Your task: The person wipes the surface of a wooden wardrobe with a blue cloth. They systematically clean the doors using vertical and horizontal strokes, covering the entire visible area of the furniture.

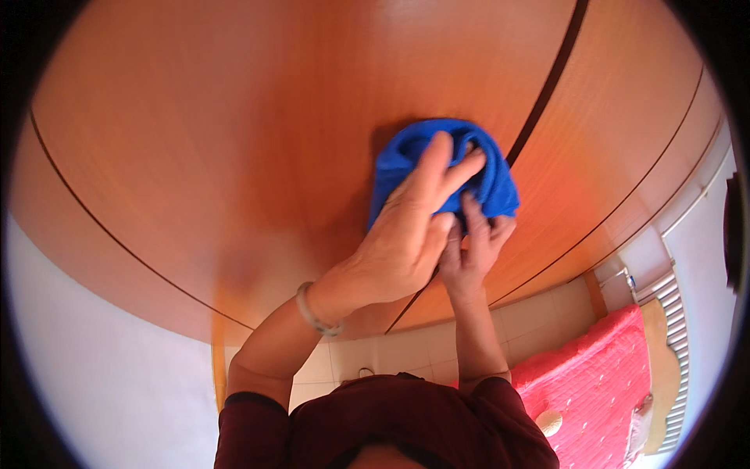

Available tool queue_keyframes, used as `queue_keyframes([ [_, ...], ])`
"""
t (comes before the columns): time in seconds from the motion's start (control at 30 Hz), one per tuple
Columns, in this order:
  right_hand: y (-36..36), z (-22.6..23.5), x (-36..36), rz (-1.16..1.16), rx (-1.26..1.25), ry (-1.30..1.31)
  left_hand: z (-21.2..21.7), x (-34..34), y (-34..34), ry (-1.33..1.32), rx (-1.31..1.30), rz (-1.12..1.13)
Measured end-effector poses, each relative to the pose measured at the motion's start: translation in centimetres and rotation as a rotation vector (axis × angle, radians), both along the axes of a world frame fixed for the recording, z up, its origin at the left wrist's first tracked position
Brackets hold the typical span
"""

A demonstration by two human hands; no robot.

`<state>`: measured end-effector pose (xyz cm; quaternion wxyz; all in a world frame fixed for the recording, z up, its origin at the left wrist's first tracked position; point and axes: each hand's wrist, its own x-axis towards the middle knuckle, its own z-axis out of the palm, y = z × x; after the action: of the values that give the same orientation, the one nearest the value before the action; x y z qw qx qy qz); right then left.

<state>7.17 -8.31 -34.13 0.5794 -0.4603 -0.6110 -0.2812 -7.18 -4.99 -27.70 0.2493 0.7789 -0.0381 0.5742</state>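
Observation:
A bunched blue cloth [500, 191] lies against the reddish-brown wooden door panel [312, 117], close to the dark vertical gap between two panels. My left hand [402, 234] has its fingers on the folds of the cloth and partly tucked into them. A pale bracelet [312, 314] circles my left wrist. Just right of it and lower, my right hand [471, 262] grips the cloth's lower edge with bent fingers. Some fingertips of both hands are hidden in the fabric.
The dark gap [547, 86] runs down between the panels. At lower right stands a bed with a red cover [578, 383] and a light wooden headboard [666, 352], near a white radiator [678, 344]. Pale floor tiles [406, 356] show below, and a white wall [94, 336] is at left.

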Motion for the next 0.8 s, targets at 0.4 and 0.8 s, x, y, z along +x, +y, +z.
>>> queue_keyframes([
  [0.4,-1.0,-0.2,1.3,0.174,0.047,0.093,4.3,-2.7,-2.4,0.167,-0.449,-0.127],
  [0.8,0.1,7.2,-2.5,-0.233,0.145,0.026,3.3,-3.6,-1.2,0.231,-0.255,-0.222],
])
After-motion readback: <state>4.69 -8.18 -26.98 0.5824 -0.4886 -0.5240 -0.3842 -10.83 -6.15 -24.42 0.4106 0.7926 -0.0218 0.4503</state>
